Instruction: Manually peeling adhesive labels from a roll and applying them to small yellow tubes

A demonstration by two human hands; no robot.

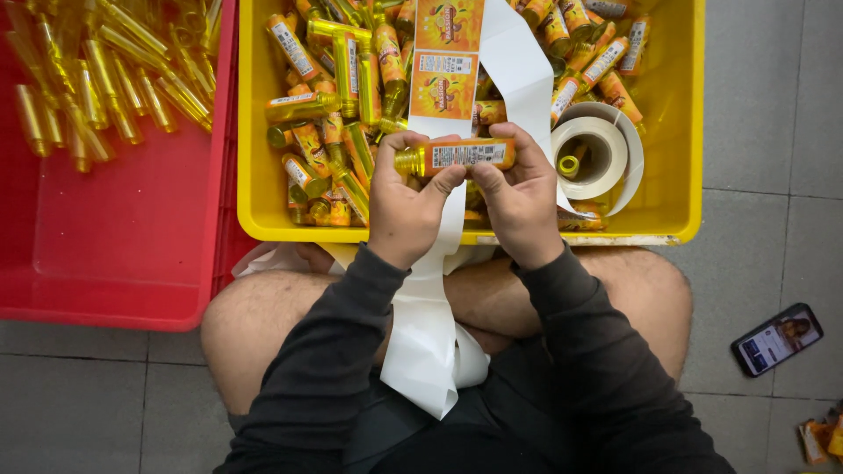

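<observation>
A small yellow bottle (457,155) with an orange label lies sideways between both hands, just above the near rim of the yellow crate (689,132). My left hand (406,200) grips its capped left end, thumb pressed on the label. My right hand (520,197) holds the right end, fingers curled over the top. A strip of white backing paper (426,325) carrying orange labels (445,57) runs from the crate, under the hands, down over my lap. Several labelled bottles (329,114) fill the yellow crate.
A label roll (590,156) sits in the yellow crate to the right of my hands. A red crate (114,237) at the left holds several unlabelled yellow bottles (105,79). A phone (776,339) lies on the grey tiled floor at the right, with orange wrappers (821,437) nearby.
</observation>
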